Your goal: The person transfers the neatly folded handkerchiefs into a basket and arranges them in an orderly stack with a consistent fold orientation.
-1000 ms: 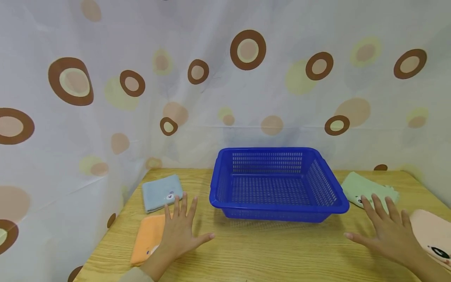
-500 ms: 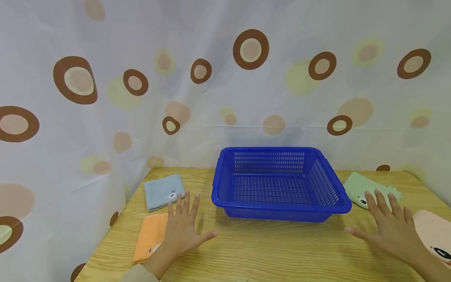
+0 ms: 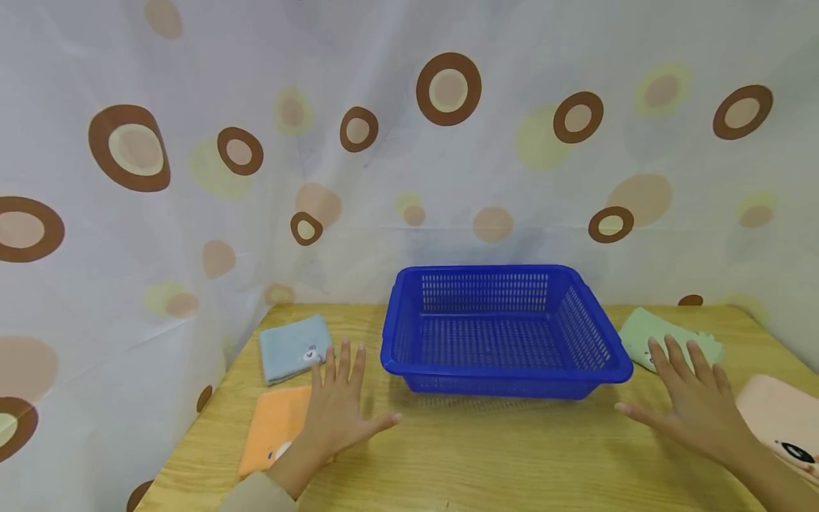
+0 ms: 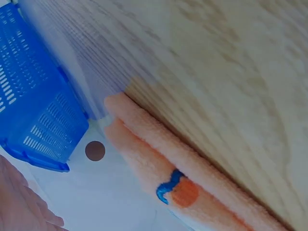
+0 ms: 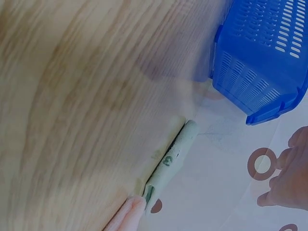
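Note:
In the head view my left hand [image 3: 337, 412] hovers with fingers spread, palm down, partly covering a folded orange towel [image 3: 271, 423]. My right hand [image 3: 697, 409] is likewise spread, between a green towel [image 3: 646, 331] and a folded peach towel [image 3: 777, 419] with an embroidered eye. Neither hand holds anything. A blue folded towel [image 3: 288, 348] with a small white face lies behind the orange one. Between the hands, farther back, stands a blue plastic basket [image 3: 505, 384] with slotted walls and nothing inside. The left wrist view shows the orange towel [image 4: 159, 144] close up beside the basket [image 4: 43, 110].
The things lie on a wood-grain table [image 3: 480, 462]. A white curtain [image 3: 384, 171] with brown and yellow circles rises behind the table and along its left side.
Both hands have shifted slightly, the left a little to the right and the right a little to the left. The towels and basket stay in place; the head view has moved slightly.

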A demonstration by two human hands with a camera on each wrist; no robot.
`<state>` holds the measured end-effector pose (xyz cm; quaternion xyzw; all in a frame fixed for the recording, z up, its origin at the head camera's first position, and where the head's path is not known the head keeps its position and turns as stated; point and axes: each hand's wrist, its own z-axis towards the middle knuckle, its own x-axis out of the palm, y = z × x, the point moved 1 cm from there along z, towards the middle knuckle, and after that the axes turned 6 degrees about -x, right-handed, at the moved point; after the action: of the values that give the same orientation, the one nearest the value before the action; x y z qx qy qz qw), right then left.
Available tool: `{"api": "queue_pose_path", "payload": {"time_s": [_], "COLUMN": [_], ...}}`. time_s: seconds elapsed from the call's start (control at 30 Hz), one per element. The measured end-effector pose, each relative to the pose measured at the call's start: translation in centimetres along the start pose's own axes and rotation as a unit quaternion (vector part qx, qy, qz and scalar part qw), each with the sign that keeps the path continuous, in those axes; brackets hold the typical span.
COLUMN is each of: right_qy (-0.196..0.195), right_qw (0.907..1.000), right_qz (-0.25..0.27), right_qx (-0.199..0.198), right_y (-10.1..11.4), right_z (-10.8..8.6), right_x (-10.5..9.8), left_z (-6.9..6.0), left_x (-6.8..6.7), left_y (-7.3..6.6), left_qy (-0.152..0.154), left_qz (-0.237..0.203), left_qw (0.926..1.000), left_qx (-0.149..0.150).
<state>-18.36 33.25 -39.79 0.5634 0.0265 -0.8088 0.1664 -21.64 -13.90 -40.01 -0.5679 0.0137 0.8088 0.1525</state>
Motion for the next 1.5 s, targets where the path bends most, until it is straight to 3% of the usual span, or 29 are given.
{"api": "queue_pose_path", "payload": {"time_s": [0.47,1.0,1.3,1.5], "right_qy": [0.01,-0.004,-0.009,0.007], "right_qw": [0.9999,0.9981,0.9972,0.9954], "right_qz": [0.003,0.05,0.064,0.091], "right_qx": [-0.004,-0.034,-0.037,-0.029], "right_y": [1.1,1.5,1.8,2.0], "right_z": [1.4,2.8,3.4,4.0], "right_x": [-0.6,-0.7,-0.7,-0.7], "left_z": [1.4,2.6,3.2,3.5], "left_x": [-0.2,-0.9,-0.8,-0.8], "left_y": [-1.3,-2.2,-2.5,-2.7], "left_qy": [0.012,0.043,0.058,0.067], "left_qz": [-0.003,-0.019,-0.02,-0.024], "left_qw": [0.9999,0.9989,0.9981,0.9974], "left_qx": [0.008,0.004,0.003,-0.002]}}
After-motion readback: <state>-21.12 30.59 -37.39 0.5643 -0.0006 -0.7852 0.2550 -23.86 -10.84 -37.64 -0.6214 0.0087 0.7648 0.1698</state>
